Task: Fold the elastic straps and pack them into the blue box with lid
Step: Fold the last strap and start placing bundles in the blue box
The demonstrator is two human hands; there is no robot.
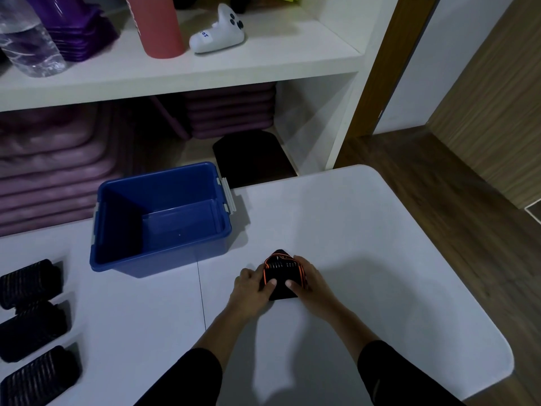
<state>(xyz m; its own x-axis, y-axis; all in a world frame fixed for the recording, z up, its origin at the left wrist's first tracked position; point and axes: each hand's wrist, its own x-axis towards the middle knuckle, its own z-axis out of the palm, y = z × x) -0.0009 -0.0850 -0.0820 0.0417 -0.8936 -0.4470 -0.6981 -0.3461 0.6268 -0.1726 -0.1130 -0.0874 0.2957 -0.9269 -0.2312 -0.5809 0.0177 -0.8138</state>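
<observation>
A black elastic strap with orange edging point(280, 269) lies folded into a small bundle on the white table point(380, 244). My left hand point(253, 285) grips its left side, thumb on top. My right hand point(307, 281) grips its right side the same way. The blue box point(117, 259) stands open and empty to the upper left of my hands, with grey latches on its sides. No lid is in view. Three folded black straps point(29, 279) lie in a row at the table's left edge.
A white shelf unit point(205, 80) stands behind the table with a pink cylinder point(158, 24), a white controller point(219, 30), a water bottle and purple items. Purple mats are stacked below. A black pad point(248, 156) sits behind the box. Wooden floor lies right.
</observation>
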